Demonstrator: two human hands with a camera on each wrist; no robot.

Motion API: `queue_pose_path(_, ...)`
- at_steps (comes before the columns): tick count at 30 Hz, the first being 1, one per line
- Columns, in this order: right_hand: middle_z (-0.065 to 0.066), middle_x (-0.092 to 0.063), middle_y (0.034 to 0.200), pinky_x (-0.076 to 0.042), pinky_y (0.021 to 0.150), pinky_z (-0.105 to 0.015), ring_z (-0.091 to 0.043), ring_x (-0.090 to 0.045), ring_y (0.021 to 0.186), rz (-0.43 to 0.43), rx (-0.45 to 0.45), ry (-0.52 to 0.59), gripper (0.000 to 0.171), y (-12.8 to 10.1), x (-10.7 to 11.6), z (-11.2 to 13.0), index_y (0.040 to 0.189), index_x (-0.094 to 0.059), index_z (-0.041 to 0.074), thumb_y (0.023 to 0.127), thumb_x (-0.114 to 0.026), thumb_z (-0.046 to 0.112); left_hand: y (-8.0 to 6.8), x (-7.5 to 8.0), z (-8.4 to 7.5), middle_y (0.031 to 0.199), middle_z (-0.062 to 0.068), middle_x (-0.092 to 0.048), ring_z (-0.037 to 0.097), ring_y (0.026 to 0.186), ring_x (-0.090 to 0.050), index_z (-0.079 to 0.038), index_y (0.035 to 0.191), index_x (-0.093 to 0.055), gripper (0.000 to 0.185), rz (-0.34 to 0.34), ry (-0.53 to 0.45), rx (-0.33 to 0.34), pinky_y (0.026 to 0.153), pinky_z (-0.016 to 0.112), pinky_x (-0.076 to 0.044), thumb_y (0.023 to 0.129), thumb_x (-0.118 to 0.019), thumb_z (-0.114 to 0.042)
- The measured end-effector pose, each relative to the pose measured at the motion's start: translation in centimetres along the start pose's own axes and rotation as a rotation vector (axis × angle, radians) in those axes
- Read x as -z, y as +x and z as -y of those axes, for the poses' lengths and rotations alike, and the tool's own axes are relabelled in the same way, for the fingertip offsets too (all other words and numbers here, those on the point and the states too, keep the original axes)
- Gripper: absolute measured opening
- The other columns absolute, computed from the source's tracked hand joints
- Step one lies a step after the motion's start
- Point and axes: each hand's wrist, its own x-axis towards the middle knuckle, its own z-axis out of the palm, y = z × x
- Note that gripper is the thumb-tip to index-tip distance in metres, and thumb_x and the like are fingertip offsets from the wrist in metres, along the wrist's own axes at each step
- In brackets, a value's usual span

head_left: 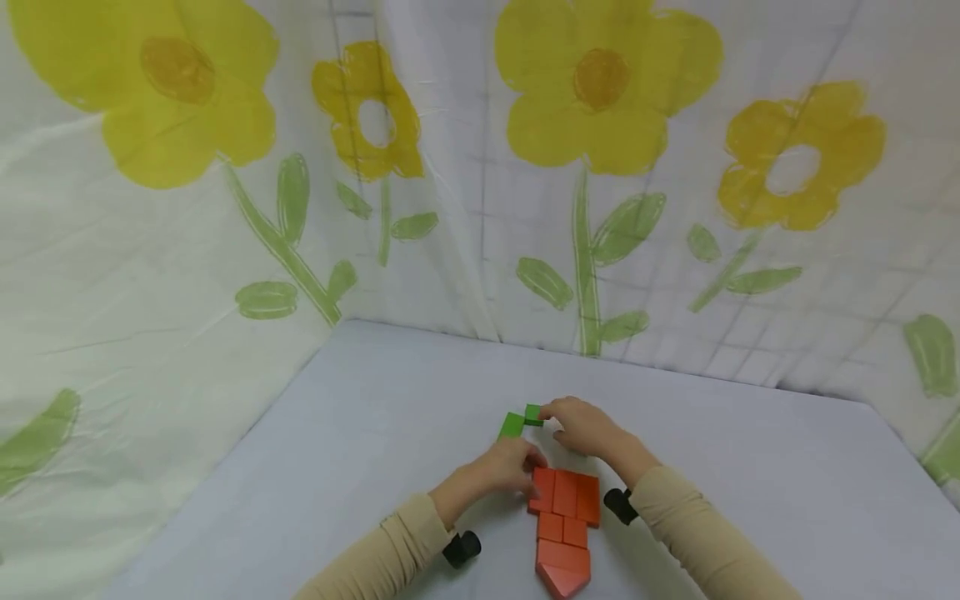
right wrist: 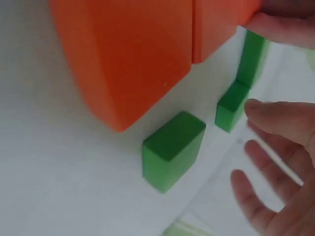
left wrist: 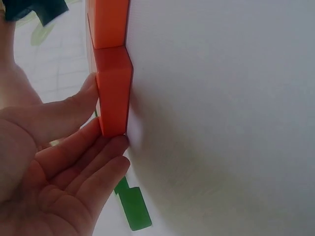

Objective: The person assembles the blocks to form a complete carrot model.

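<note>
In the head view, my left hand [head_left: 508,467] is at the far left corner of a group of red blocks [head_left: 566,492]. Its thumb lies along the corner red block [left wrist: 114,93] and its fingers meet that block's far end, as the left wrist view shows. My right hand [head_left: 583,427] reaches beyond the group, one fingertip right at the side of a small green block [right wrist: 232,105]. The other fingers of that hand are spread and hold nothing. A longer green block [head_left: 512,425] adjoins the small one. Another green block [right wrist: 173,150] lies nearer the red group, hidden in the head view.
The red blocks form a wide part, a narrower part and a pointed end toward me. All lie on a pale table [head_left: 360,417]. A white cloth with painted yellow flowers [head_left: 600,79] hangs behind. A black wrist camera [head_left: 619,505] sits below the right sleeve.
</note>
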Motion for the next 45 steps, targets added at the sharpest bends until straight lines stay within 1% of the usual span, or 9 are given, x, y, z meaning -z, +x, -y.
queue_pose_path(6, -0.003, -0.057, 0.114, -0.045, 0.073, -0.041, -0.023, -0.049, 0.104, 0.001, 0.245, -0.192, 0.043, 2.0, -1.2, 0.4, 0.115, -0.058, 0.011, 0.076, -0.055, -0.007, 0.2, -0.2, -0.3, 0.081, -0.005, -0.061, 0.004, 0.073, -0.048, -0.005, 0.096, -0.067, 0.036, 0.000, 0.063, -0.054, 0.067, 0.017, -0.041, 0.062, -0.079, -0.013)
queue_pose_path(10, -0.001, -0.059, 0.108, -0.045, 0.072, -0.038, -0.021, -0.051, 0.100, 0.011, 0.269, -0.240, 0.032, 2.6, -1.7, 0.6, 0.108, -0.062, 0.012, 0.077, -0.061, 0.001, 0.2, -0.3, -0.6, 0.082, -0.005, -0.061, 0.004, 0.073, -0.048, -0.005, 0.096, -0.066, 0.036, 0.003, 0.083, -0.078, 0.067, 0.016, -0.040, 0.063, -0.079, -0.014)
queue_pose_path(15, -0.001, -0.060, 0.088, -0.046, 0.065, -0.031, -0.018, -0.055, 0.081, -0.033, 0.211, -0.233, 0.020, 2.3, -1.6, 0.5, 0.090, -0.066, 0.011, 0.070, -0.067, 0.008, 0.2, -0.4, -0.9, 0.075, -0.005, -0.057, 0.004, 0.067, -0.044, -0.005, 0.094, -0.066, 0.034, 0.007, 0.095, -0.092, 0.061, 0.016, -0.038, 0.063, -0.078, -0.013)
queue_pose_path(18, 0.004, -0.055, 0.079, -0.044, 0.057, -0.029, -0.012, -0.052, 0.071, -0.064, 0.094, -0.203, 0.019, 1.7, -1.2, 0.3, 0.086, -0.065, 0.015, 0.068, -0.069, 0.016, 0.2, -0.4, -0.8, 0.074, -0.005, -0.057, 0.004, 0.066, -0.043, -0.005, 0.094, -0.067, 0.034, 0.004, 0.097, -0.088, 0.061, 0.015, -0.038, 0.063, -0.078, -0.013)
queue_pose_path(23, 0.008, -0.055, 0.076, -0.043, 0.060, -0.028, -0.009, -0.051, 0.069, -0.108, -0.066, 0.018, 0.024, -0.2, 0.0, -0.3, 0.086, -0.063, 0.014, 0.066, -0.073, 0.024, 0.1, -0.4, -0.5, 0.078, -0.005, -0.060, 0.004, 0.069, -0.047, -0.004, 0.095, -0.067, 0.035, 0.012, 0.058, -0.063, 0.063, 0.017, -0.040, 0.063, -0.078, -0.012)
queue_pose_path(28, 0.007, -0.058, 0.075, -0.044, 0.062, -0.028, -0.008, -0.052, 0.069, -0.083, -0.076, 0.179, 0.023, -2.5, 0.4, -1.1, 0.083, -0.063, 0.013, 0.065, -0.074, 0.022, 0.0, -0.2, -0.2, 0.083, -0.004, -0.061, 0.005, 0.074, -0.050, -0.005, 0.096, -0.066, 0.036, 0.005, 0.059, -0.029, 0.066, 0.018, -0.041, 0.063, -0.078, -0.013)
queue_pose_path(36, 0.006, -0.058, 0.075, -0.043, 0.060, -0.028, -0.010, -0.050, 0.068, -0.013, -0.123, 0.212, 0.021, -4.3, -0.6, -1.9, 0.084, -0.065, 0.009, 0.068, -0.074, 0.020, -0.2, 0.1, -0.2, 0.083, -0.004, -0.057, 0.006, 0.075, -0.047, -0.007, 0.097, -0.064, 0.036, 0.008, 0.076, 0.015, 0.068, 0.020, -0.041, 0.064, -0.077, -0.015)
queue_pose_path(41, 0.005, -0.061, 0.078, -0.043, 0.058, -0.025, -0.009, -0.051, 0.068, -0.027, -0.120, 0.260, 0.012, -4.4, -0.8, -2.0, 0.084, -0.067, 0.008, 0.076, -0.068, 0.017, -0.3, 0.2, -0.4, 0.082, -0.004, -0.055, 0.007, 0.074, -0.046, -0.007, 0.097, -0.063, 0.036, 0.004, 0.061, 0.031, 0.068, 0.021, -0.041, 0.064, -0.077, -0.014)
queue_pose_path(45, 0.002, -0.062, 0.081, -0.044, 0.061, -0.025, -0.010, -0.054, 0.071, -0.043, -0.106, 0.255, 0.009, -4.4, -1.1, -2.1, 0.086, -0.067, 0.006, 0.077, -0.066, 0.009, -0.4, 0.2, -0.5, 0.079, -0.004, -0.053, 0.008, 0.072, -0.046, -0.007, 0.094, -0.061, 0.037, -0.021, 0.053, 0.050, 0.066, 0.021, -0.041, 0.062, -0.079, -0.015)
